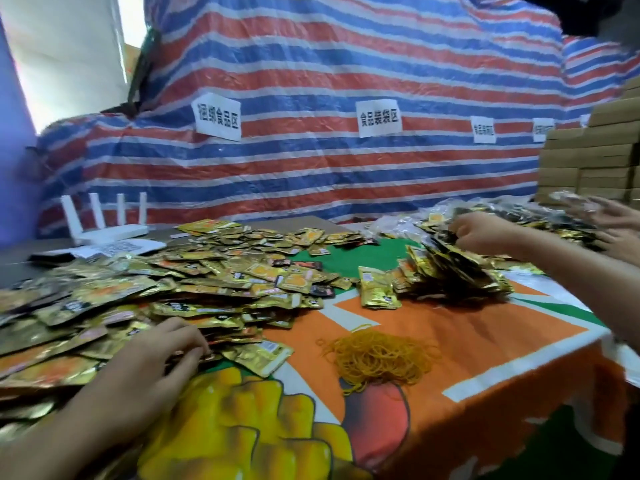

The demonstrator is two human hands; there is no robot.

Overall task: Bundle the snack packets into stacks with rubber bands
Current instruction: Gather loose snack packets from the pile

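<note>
Most packets (pixel 207 282) lie loose in a wide heap over the left and far side of the cloth (pixel 467 341). Right of centre, a smaller heap of stacks (pixel 450 271) looks already bundled, with one stack (pixel 377 289) lying apart on its left. I judge the job well short of half done. Bands (pixel 381 358) sit in a near pile, with plenty left. The left hand (pixel 156 358) is at the loose heap's near edge, fingers curled over a few packets, seemingly pinching them. The right hand (pixel 485 233) reaches the top of the stacks with bent fingers; blur hides whether it holds anything. Another person's hands (pixel 609 216) work far right.
</note>
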